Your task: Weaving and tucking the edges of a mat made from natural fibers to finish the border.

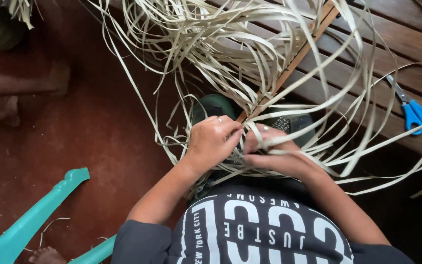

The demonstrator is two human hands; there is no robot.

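Observation:
A big tangle of pale flat reed strips (pixel 230 54) fans up and outward from a woven piece in my lap. My left hand (pixel 212 142), with a ring on one finger, is closed around strips at the centre of the bundle. My right hand (pixel 272 154) presses against it from the right, fingers pinching several strips that run off to the right. A dark green round form (pixel 216 105) shows just behind my hands, mostly hidden by them and the strips. A long brown wooden stick (pixel 294 61) runs diagonally from my hands toward the upper right.
Blue-handled scissors (pixel 413 112) lie on a dark slatted wooden bench (pixel 396 44) at right. A teal plastic chair frame (pixel 30 220) stands at lower left on the red-brown floor (pixel 89 132). A bare foot (pixel 47 255) shows at the bottom left edge.

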